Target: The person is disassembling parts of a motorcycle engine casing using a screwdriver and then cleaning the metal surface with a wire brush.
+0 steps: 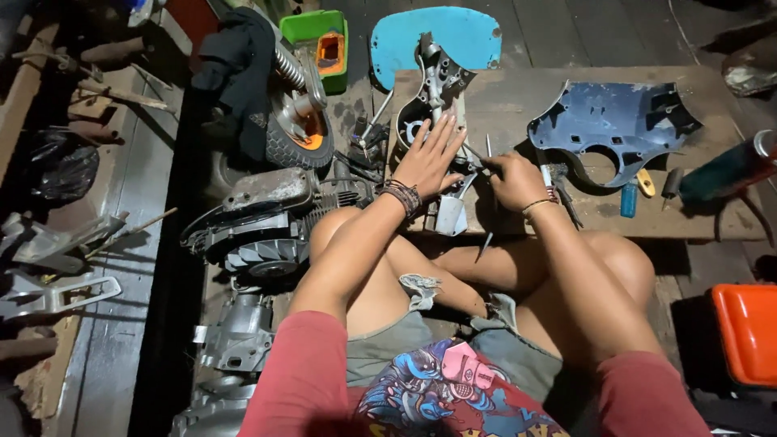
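Observation:
My left hand [429, 158] lies flat, fingers spread, on a grey metal engine casing [435, 89] that rests on a low wooden board [502, 97]. A beaded bracelet circles that wrist. My right hand [515, 180] is closed around a thin metal tool [484, 154] whose tip points at the casing just beside my left hand. I sit cross-legged in front of the board.
A dark blue plastic body panel [615, 121] lies on the board's right half, with small screwdrivers [630, 198] near it. A light blue panel [453, 32] sits behind the casing. An engine block [267, 218] and wheel [291, 133] stand left. A green box [320, 40] is at the back, an orange container [749, 332] at right.

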